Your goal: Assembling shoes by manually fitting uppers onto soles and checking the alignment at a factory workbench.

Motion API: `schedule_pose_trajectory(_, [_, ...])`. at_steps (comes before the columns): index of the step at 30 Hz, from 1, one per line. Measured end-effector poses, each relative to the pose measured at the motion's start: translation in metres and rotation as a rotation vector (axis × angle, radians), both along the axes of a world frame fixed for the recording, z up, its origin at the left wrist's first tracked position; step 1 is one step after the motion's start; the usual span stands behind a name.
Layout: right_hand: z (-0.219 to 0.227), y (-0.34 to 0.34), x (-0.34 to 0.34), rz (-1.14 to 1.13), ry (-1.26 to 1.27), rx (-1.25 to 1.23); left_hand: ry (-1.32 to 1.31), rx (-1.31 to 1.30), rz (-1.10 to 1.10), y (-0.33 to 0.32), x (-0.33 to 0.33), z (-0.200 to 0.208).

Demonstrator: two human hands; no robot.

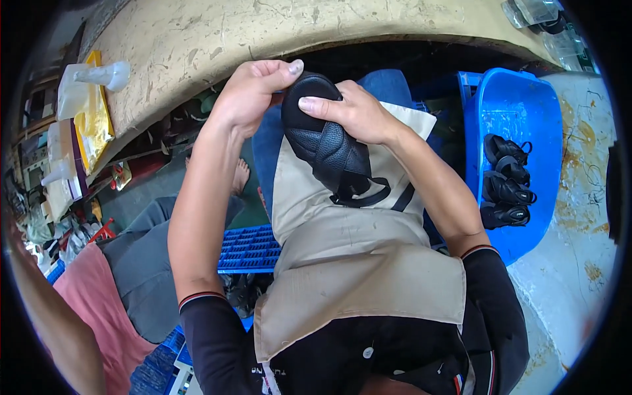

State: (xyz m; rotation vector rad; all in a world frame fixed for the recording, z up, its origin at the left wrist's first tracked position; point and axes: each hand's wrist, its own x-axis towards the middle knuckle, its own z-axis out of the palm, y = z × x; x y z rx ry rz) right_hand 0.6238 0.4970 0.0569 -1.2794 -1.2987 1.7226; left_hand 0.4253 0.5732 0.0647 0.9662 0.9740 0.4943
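A black sandal (322, 141) with woven, crossed straps and a thin loop strap is held above my lap, its rounded end pointing away from me. My right hand (362, 115) is closed around its right side, with the thumb lying on the dark insole. At the far left edge, my left hand (257, 92) is closed, thumb and curled fingers pinching the rim; part of those fingers is hidden behind the sandal. A beige apron (349, 237) covers my lap beneath it.
A worn beige worktable (217, 39) curves across the far side. To the right stands a blue tub (540, 118) holding several black sandals (507, 178). Plastic bottles (99, 79) are on the left. Another person in a pink top (105, 296) sits close by my left; a blue crate (247, 250) lies between us.
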Motion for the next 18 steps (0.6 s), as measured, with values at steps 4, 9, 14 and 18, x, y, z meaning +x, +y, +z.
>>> schedule_pose_trajectory(4, [0.003,-0.005,0.002,-0.074,-0.119,0.085,0.267,0.216,0.042,-0.009,0.011,0.025])
schedule_pose_trajectory(9, [0.006,-0.004,-0.014,-0.453,-0.431,0.257,0.353,0.264,0.311,-0.054,0.006,0.037])
schedule_pose_trajectory(14, [0.005,-0.043,-0.032,-0.206,-0.192,0.588,0.169,0.364,0.400,-0.071,-0.023,-0.019])
schedule_pose_trajectory(18, [-0.010,-0.012,0.001,-0.307,0.027,0.287,-0.124,0.098,0.660,-0.080,-0.026,-0.036])
